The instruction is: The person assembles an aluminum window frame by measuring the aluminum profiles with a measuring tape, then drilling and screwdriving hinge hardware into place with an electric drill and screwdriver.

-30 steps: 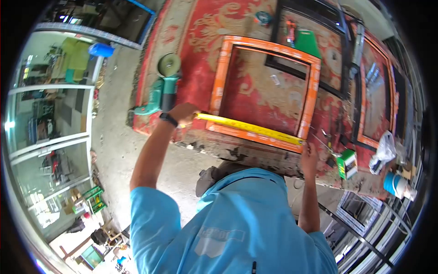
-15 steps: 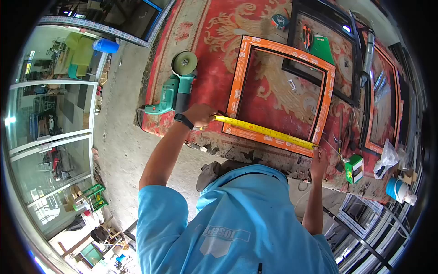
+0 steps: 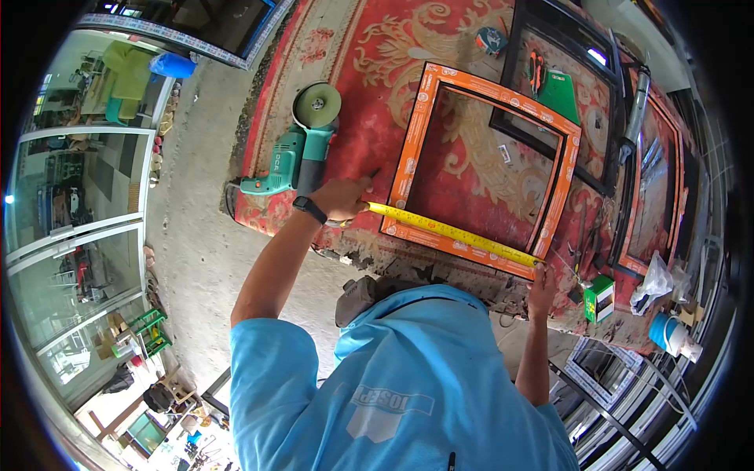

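Centre: left hand [image 3: 342, 198], right hand [image 3: 540, 292] pinch flat yellow tape-measure blade [image 3: 455, 232] along orange-wrapped rectangular frame [image 3: 412, 141] (taut, likely against sag).

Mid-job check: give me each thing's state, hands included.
Orange frame: flat on the carpet.
Black frame: partly beneath the orange frame.
Tape: pulled out along the orange frame's near side.
Left hand: closed on the tape's left end.
Right hand: at its right end, grip unclear.
Grinder: on the carpet, unheld.
Green box: open or closed, unclear.
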A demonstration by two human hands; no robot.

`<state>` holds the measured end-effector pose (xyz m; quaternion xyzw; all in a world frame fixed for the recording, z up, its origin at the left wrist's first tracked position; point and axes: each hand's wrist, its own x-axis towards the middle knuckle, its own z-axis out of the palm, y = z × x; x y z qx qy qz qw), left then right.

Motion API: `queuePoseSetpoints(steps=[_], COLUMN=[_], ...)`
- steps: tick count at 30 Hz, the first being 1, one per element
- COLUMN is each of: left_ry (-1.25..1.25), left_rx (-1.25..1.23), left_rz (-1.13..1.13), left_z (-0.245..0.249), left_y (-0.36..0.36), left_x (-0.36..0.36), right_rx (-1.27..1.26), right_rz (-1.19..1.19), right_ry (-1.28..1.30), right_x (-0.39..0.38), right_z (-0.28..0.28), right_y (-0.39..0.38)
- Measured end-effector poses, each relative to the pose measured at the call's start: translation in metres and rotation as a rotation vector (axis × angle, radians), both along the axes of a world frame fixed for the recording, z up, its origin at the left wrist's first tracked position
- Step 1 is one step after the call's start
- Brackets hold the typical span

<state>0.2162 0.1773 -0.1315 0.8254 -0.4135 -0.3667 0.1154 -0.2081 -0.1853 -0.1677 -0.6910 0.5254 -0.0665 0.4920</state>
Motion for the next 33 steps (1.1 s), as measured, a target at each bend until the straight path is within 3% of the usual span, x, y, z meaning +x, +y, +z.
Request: queuePoseSetpoints(steps=[2, 3, 7, 10, 13, 15, 18, 19, 22, 26, 33], left_ry=[-0.038, -0.061, 0.279, 0.542, 0.737, 0.877, 0.642, 0.605, 0.579, 0.339, 0.283], left_rx=[-0.015, -0.034, -0.045, -0.052, -0.161, -0.328, -0.354, -0.381, -0.412, -0.276, -0.326], left_rz=[-0.160, -0.243, -0.055, 0.255, 0.593, 0.796, 0.772, 0.829, 0.838, 0.828, 0.948], left_z=[-0.009, -0.013, 0.033, 0.021, -0.024, -0.043, -0.067, -0.035, -0.054, -0.042, -0.043], left_y=[0.006, 0.005, 0.003, 0.020, 0.044, 0.053, 0.053, 0.042, 0.042, 0.037, 0.033], left_x=[0.001, 0.001, -0.025, -0.057, -0.095, -0.118, -0.137, -0.140, -0.156, -0.170, -0.179], right_rx=[-0.110, -0.308, -0.388, -0.663, -0.652, -0.634, -0.475, -0.417, -0.357, -0.433, -0.525], right_rz=[0.119, 0.155, -0.086, -0.027, 0.288, 0.544, 0.908, 1.023, 1.226, 1.302, 1.333], right_ry=[-0.001, 0.013, -0.218, -0.327, -0.193, -0.267, -0.213, -0.191, -0.093, 0.021, -0.077], right_x=[-0.017, -0.019, 0.053, 0.134, 0.173, 0.192, 0.199, 0.197, 0.183, 0.165, 0.167], right_z=[-0.022, -0.029, 0.038, 0.078, 0.066, 0.054, 0.050, 0.052, 0.059, 0.025, 0.021], right_y=[-0.014, -0.016, -0.023, -0.028, -0.034, -0.019, 0.032, 0.051, 0.096, 0.104, 0.105])
